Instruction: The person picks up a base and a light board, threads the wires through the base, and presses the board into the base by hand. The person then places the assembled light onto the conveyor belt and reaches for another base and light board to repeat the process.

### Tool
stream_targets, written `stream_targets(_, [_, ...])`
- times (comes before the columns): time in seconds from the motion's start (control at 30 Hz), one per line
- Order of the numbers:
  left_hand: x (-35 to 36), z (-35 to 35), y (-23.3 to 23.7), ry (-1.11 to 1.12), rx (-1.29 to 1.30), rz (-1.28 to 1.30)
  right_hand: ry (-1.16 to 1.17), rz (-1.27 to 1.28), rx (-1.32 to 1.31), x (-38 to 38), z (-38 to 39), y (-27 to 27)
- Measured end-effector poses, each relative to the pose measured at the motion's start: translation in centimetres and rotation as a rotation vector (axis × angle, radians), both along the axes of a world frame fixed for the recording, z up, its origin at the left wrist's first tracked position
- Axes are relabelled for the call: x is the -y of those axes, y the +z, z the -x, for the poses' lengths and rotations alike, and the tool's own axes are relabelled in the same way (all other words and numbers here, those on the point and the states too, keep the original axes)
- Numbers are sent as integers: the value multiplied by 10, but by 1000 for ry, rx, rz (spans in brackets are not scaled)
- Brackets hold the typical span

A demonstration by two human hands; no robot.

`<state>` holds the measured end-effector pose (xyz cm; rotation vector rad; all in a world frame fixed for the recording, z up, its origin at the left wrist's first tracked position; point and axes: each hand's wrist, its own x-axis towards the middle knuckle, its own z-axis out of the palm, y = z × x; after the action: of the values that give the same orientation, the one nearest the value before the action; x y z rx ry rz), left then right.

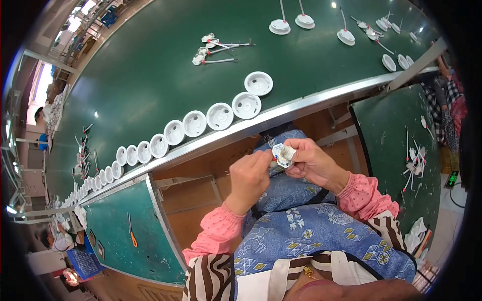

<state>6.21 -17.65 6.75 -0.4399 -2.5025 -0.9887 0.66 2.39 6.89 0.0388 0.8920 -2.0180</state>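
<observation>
My right hand (317, 164) is closed on a small white plastic part (282, 154) with a cream-coloured lump on it, pinched between thumb and fingers above my lap. Bits of red and blue show at the part's left side. My left hand (249, 179) is closed, its fingertips right at that side of the part. Whatever is between those fingertips is hidden. Beyond my hands, a row of round white plastic cups (220, 116) runs along the table's metal edge.
Similar white parts with grey cables (213, 50) lie on the green table (145, 75). White discs with cables (279, 27) stand farther back. A side board holds an orange-handled tool (132, 236); more cabled parts (415, 161) are at the right. A person (446, 100) is at the right edge.
</observation>
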Motion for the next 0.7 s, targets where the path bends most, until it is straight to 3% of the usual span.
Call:
stream_targets(0.1, [-2, 0, -13, -37, 62, -63, -25, -9, 2, 7, 7, 0])
stream_targets(0.23, [-4, 2, -9, -118, 187, -371, -66, 41, -70, 0, 3, 1])
stream_targets(0.33, [5, 0, 11, -62, 332, -334, -132, 77, -84, -10, 10, 0])
stream_targets(0.37, [11, 0, 4, -11, 159, -135, -144, 66, -101, -13, 13, 2])
stream_targets(0.47, [24, 1, 8, 22, -30, 171, -157, 63, -122, -21, 17, 3])
stream_targets(0.6, [20, -5, -3, 113, -59, 92, -159, 76, -153, -24, 20, 1])
stream_targets(0.7, [18, -3, -14, 166, -11, -109, -202, 32, -188, -19, 14, 8])
